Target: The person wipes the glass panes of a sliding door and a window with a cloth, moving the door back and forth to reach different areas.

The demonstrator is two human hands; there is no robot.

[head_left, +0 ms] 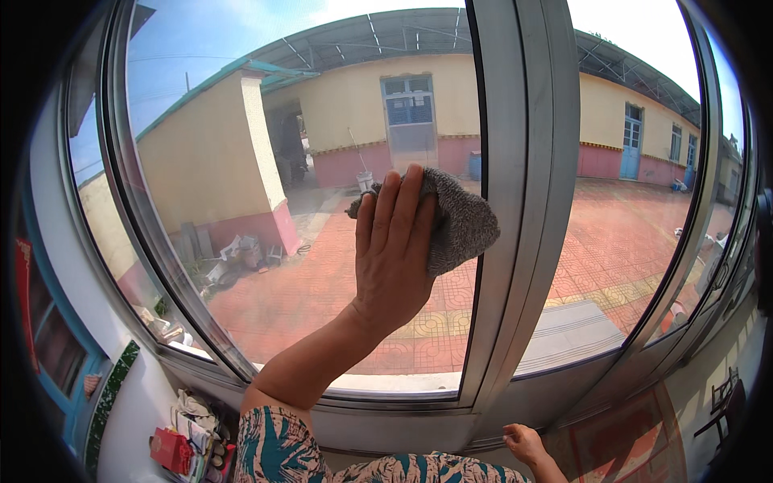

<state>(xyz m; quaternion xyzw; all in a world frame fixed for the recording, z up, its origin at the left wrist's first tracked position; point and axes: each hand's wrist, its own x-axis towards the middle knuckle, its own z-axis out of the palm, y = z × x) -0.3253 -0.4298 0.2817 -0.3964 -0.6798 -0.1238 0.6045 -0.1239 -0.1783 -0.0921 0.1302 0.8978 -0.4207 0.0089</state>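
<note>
My left hand (pixel 396 249) is raised in front of me, its fingers pointing up and pressed together over a grey terry cloth (pixel 465 223). It holds the cloth flat against the window pane (pixel 322 314), close to the metal frame at the pane's right. Part of the cloth sticks out to the right of the fingers and overlaps the frame's dark edge; my thumb is hidden. Low down at the right, my right hand (pixel 527 444) hangs away from the glass with its fingers curled in, and nothing shows in it.
A wide metal window post (pixel 523 177) stands right of the pane, with another glass panel (pixel 620 241) beyond. At lower left, a red box (pixel 171 449) lies among piled items. A dark chair (pixel 725 414) stands at far right. Outside lies a red-paved courtyard with buildings.
</note>
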